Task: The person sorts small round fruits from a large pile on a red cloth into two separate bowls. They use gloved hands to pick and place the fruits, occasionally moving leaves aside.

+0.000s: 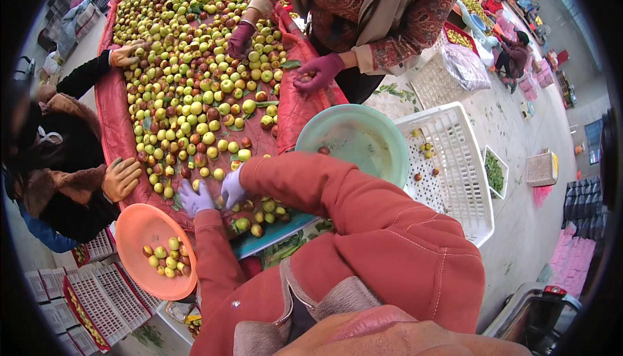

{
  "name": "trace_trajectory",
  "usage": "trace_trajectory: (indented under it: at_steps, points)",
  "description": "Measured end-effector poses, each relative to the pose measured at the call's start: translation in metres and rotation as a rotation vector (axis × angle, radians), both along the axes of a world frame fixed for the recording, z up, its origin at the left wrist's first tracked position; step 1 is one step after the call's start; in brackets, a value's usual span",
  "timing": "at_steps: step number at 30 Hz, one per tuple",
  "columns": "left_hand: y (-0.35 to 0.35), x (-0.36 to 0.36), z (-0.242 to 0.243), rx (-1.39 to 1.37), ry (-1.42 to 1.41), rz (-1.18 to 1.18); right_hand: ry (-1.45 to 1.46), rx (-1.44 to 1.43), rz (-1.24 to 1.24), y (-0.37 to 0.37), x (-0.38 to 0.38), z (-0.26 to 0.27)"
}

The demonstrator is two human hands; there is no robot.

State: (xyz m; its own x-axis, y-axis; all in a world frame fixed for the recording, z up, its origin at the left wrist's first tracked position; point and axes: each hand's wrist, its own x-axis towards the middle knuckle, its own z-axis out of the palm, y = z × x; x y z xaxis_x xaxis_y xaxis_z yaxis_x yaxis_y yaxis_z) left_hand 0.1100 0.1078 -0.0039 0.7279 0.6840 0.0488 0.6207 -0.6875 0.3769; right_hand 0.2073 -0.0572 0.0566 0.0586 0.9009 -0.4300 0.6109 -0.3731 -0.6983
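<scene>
My left hand point(195, 197), in a pale purple glove, rests at the near end of a red-lined sorting table point(250, 137), its fingers spread beside green and reddish jujubes point(187, 112). Just right of it, my right hand point(233, 188), gloved alike, reaches down among the fruit; its fingertips are partly hidden, so I cannot tell whether it grips one. More jujubes point(256, 230) lie between my sleeves and the table's near edge. An orange basin point(127, 229) with several jujubes stands at my left. A green basin point(350, 127) with one dark fruit is at the right.
Across the table a co-worker's maroon-gloved hands point(319, 72) are over the fruit. At the left, another co-worker's orange-gloved hand point(121, 179) rests on the rim. A white plastic crate point(474, 176) with a few jujubes stands at the right. Stacked crates point(109, 297) stand lower left.
</scene>
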Motion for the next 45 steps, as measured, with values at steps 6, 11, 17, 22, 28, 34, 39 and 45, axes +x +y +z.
trace_trajectory:
  at_steps: [6, 11, 17, 22, 28, 34, 39, 45]
  points:
    - [-0.037, -0.006, -0.004, -0.052, -0.206, -0.587, -0.67, -0.03, -0.507, -0.052, 0.107, 0.041]
    - [-0.079, -0.03, -0.007, -0.108, -0.16, -0.766, -0.584, -0.181, -0.817, -0.077, 0.102, 0.016]
    - [-0.05, -0.01, -0.004, -0.417, -0.624, -0.381, -0.44, -0.108, -0.261, -0.039, 0.027, 0.009]
    - [-0.021, 0.009, 0.004, -0.07, -0.05, -0.089, 0.128, -0.198, -0.046, -0.031, 0.022, 0.023]
    - [-0.042, 0.006, 0.02, 0.113, 0.434, -0.228, -0.178, 0.494, -0.724, -0.04, 0.126, -0.009]
    - [-0.042, 0.009, 0.028, 0.08, 0.476, -0.245, -0.468, -0.087, -0.971, -0.018, 0.188, -0.033]
    - [-0.041, 0.006, 0.014, 0.109, 0.41, -0.242, -0.432, 0.026, -0.834, 0.073, 0.133, -0.016]
    - [-0.057, -0.005, 0.012, 0.137, 0.291, -0.219, -0.635, 0.053, -0.442, 0.089, 0.047, 0.01]
